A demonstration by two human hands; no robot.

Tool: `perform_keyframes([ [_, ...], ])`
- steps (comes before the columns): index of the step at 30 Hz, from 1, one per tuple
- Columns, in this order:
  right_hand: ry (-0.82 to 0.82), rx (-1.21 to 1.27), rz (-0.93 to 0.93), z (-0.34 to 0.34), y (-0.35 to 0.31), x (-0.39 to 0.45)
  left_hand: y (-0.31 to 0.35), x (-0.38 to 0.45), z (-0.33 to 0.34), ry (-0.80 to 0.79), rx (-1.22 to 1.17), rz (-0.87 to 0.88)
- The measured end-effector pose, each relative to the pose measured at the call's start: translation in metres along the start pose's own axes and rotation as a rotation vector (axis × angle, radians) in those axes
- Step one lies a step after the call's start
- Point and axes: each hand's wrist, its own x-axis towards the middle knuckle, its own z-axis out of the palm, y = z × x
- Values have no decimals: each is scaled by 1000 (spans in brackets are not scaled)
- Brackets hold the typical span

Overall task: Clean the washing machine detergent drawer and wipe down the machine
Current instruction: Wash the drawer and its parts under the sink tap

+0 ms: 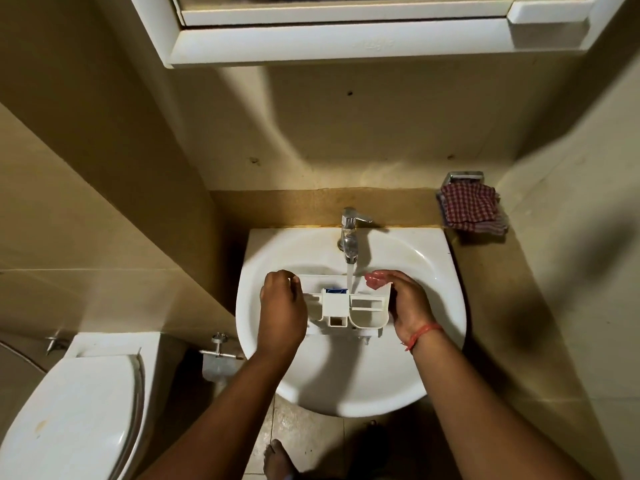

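Two hands hold one white plastic detergent drawer [349, 306] over the basin of the white ceramic wash sink [349, 382]. The left hand [282, 306] grips the drawer's left end, fingers curled over its far edge. The right hand [403, 303] grips the right end, palm against the side wall and fingertips curled over the far corner. One red thread band [423, 336] circles the right wrist.

The drawer lies level, long side parallel to the sink's back rim. At least three compartments show: one square central box with a blue insert behind it, one rounded bay on its right, and one shallower section on its left.

One chrome tap [350, 233] stands at the middle of the sink's back rim. One stream of water [349, 277] falls from it onto the drawer's far edge, just right of the blue insert.

Bare basin shows ahead of and behind the drawer; both drawer ends lie within the sink's rim.

Right of the sink, one red checked cloth [472, 211] hangs from a wall-mounted metal holder. Left of the sink stands one white toilet [79, 410], lid down. Above the sink hangs one white cabinet [346, 36].
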Motion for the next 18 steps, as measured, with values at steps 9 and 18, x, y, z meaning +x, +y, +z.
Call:
perform_keyframes([
  [9,-379,-1305,241,13,7,63,-1,-28,-3,-59,23,117],
  [18,-564,-1646,160,29,5,59,3,-27,-1,-53,81,105],
])
